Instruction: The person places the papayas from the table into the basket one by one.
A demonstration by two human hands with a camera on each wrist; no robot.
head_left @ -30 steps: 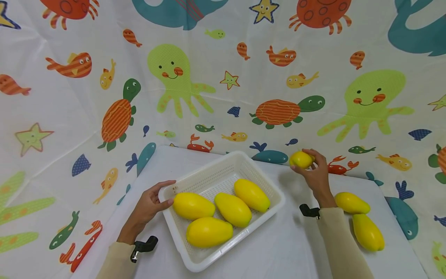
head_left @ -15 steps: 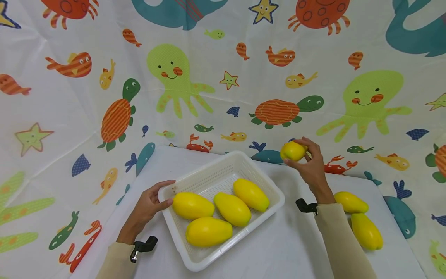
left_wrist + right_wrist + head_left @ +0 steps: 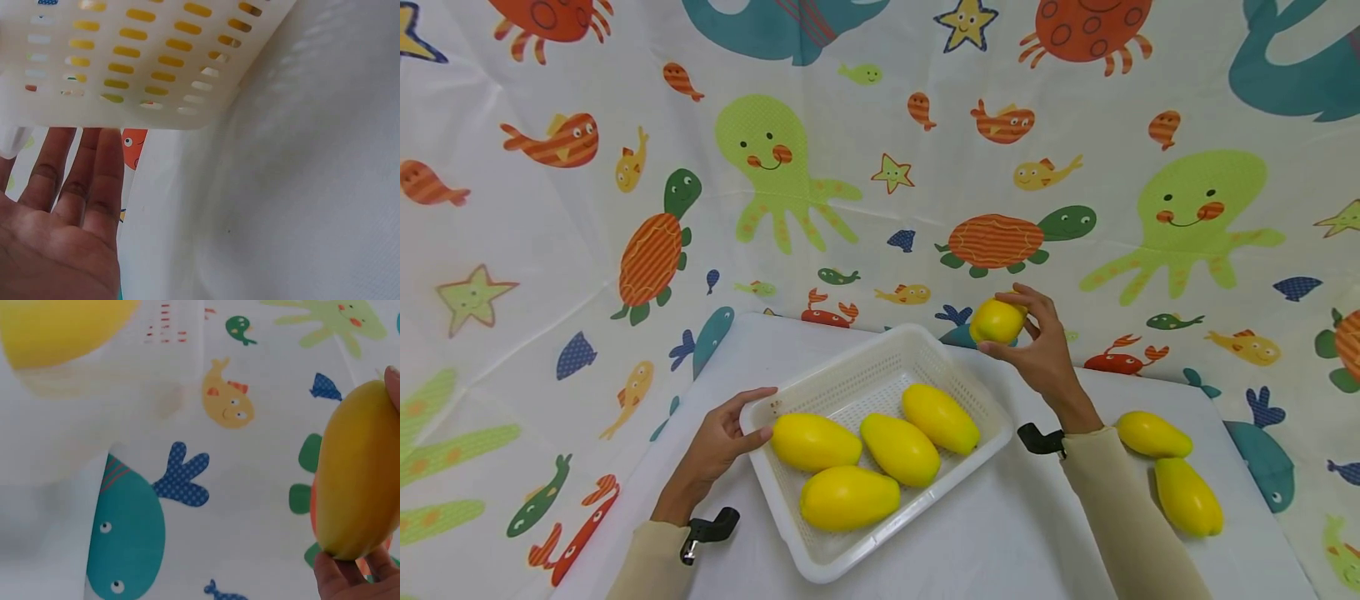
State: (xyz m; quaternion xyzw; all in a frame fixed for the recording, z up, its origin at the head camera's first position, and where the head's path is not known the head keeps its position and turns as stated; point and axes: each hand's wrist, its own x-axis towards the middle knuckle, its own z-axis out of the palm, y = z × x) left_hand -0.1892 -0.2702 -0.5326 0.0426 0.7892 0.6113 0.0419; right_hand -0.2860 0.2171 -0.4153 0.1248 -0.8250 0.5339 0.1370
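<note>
1. Change: over the last second the right hand [image 3: 1041, 350] has come left and a bit up, bringing the held fruit [image 3: 997, 322] closer to the basket [image 3: 850, 377].
2. Unmoved as far as I can see: left hand [image 3: 718, 442], basket, the four inside fruits [image 3: 850, 498], the two loose fruits [image 3: 1189, 497] on the table [image 3: 992, 533].
3. Meaning: my read is mid-carry. Held fruit is up in the air, seen against the cloth [image 3: 955, 133] by the basket's far right end, outside the rim in head view. Not in yet. Loose pair untouched, lying together near the right sleeve [image 3: 1131, 508].
4. Right grip: grasping the fruit. Head view shows thumb below, fingers over the top; right wrist view shows fingertips round one end. Looks secure to me.
5. Right pose: forearm reaching forward and angled left, hand raised clear of the table.
6. Left grip: holding the basket's left corner, thumb at the rim. Left wrist view has fingers reaching up behind the wall; tips hidden, so can't tell how hard it's clamped.
7. Left pose: forearm low, in from the near left. Probably steadying the basket.
</note>
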